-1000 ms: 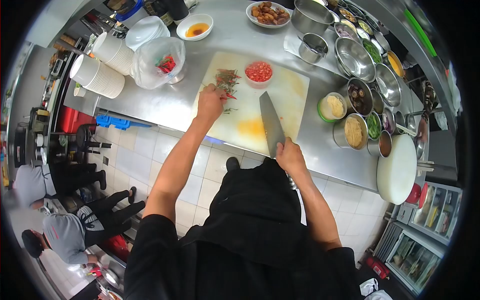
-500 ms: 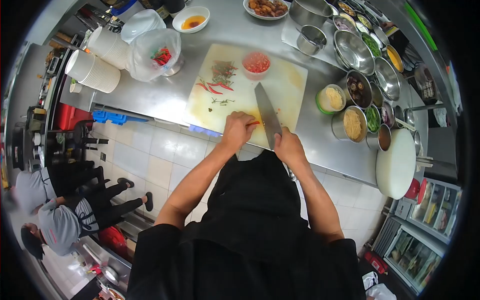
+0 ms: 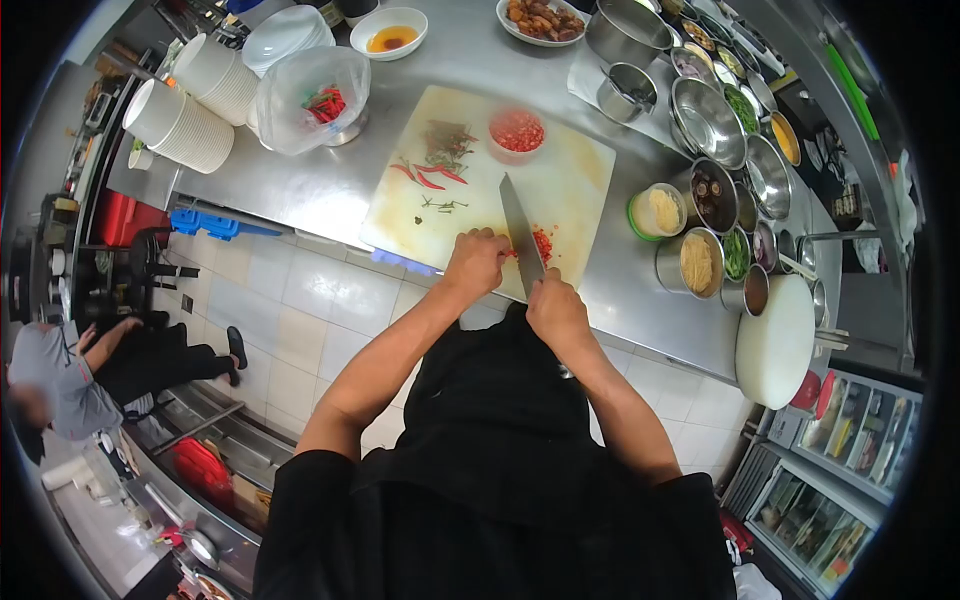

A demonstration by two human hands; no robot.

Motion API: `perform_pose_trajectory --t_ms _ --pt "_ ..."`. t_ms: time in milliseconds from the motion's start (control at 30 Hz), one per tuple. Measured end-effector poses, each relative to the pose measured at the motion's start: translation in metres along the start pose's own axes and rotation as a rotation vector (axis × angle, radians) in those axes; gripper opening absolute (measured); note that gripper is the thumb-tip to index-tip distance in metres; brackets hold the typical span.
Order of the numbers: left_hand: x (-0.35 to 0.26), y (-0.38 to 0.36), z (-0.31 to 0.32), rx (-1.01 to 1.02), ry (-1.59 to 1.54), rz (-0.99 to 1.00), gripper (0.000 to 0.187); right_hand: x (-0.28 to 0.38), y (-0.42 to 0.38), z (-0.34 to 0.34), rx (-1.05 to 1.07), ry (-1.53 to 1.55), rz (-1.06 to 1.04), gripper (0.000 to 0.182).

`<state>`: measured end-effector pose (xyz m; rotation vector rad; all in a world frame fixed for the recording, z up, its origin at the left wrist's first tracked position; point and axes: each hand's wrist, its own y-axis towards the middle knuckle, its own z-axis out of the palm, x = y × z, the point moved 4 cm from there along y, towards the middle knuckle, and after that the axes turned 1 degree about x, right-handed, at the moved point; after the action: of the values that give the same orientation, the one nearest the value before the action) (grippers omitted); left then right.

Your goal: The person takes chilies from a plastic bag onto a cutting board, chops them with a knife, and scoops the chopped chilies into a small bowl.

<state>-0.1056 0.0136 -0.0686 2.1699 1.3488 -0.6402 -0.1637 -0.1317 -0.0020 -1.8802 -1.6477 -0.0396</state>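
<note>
My right hand (image 3: 558, 308) is wrapped round the handle of a large knife (image 3: 519, 225), whose blade points away from me over the cutting board (image 3: 590, 180). Left of the blade, my left hand (image 3: 474, 264) has its fingers bent together on a red chilli, of which only a small red end shows. Chopped red chilli (image 3: 543, 243) lies just right of the blade. Whole red chillies (image 3: 430, 181), dark stems (image 3: 447, 140) and small green stems (image 3: 440, 206) lie on the board's left part. A clear tub (image 3: 516, 133) of chopped chilli stands near its back edge.
On the steel counter (image 3: 300, 203), a bag-lined bowl (image 3: 322, 103) and stacked white tubs (image 3: 180, 125) stand left. Containers with noodle-like strips (image 3: 697, 264) and mushrooms (image 3: 712, 195) stand right, by a thick round white board (image 3: 778, 342). A person (image 3: 70, 375) is at lower left.
More chopped chilli now lies right of the blade. The knife and my right hand have shifted slightly left. Two people showed at lower left before; one clearly shows now.
</note>
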Motion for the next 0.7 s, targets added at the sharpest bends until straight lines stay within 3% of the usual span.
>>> perform_pose_trajectory --t_ms 100,167,367,433,700 --pt "-0.002 -0.003 0.003 0.043 0.025 -0.005 0.008 -0.001 0.006 -0.012 -0.013 -0.026 -0.005 0.027" --pt "-0.006 0.000 0.001 0.019 0.036 0.015 0.008 0.005 0.010 -0.022 0.113 -0.023 -0.011 0.027" --pt "-0.006 0.000 0.007 0.087 0.026 -0.038 0.013 -0.002 0.000 -0.004 0.013 -0.041 0.032 0.028" --pt "-0.007 0.001 0.009 0.150 0.010 -0.072 0.014 0.003 0.010 -0.016 0.019 -0.073 -0.079 0.027" --pt "-0.005 -0.002 0.017 0.099 0.043 -0.035 0.009 0.005 0.009 -0.018 -0.016 -0.114 -0.085 0.026"
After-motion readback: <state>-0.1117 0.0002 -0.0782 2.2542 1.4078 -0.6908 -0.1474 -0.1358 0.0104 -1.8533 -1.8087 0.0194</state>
